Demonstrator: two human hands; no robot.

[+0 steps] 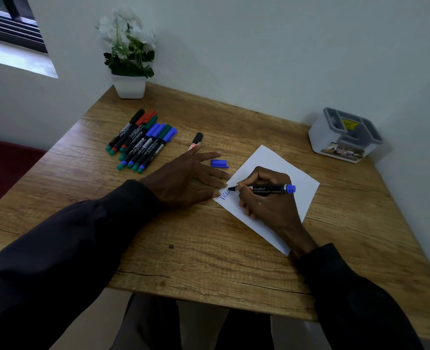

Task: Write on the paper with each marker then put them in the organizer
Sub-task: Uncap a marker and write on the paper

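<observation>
A white sheet of paper (282,160) lies on the wooden table, with a few blue letters near its left corner. My right hand (266,200) grips an uncapped blue marker (272,189), whose tip touches the paper beside the letters. My left hand (188,178) lies flat with straight fingers, fingertips pressing on the paper's left edge. The marker's blue cap (219,163) rests on the table just beyond those fingers. Several capped markers (142,140) sit in a row at the back left, and one black-capped marker (195,141) lies apart from them. The grey and white organizer (345,135) stands at the back right.
A white pot with white flowers (129,72) stands in the table's back left corner against the wall (284,46). The table's front edge (208,301) runs just above my legs. A dark red seat (4,168) is to the left.
</observation>
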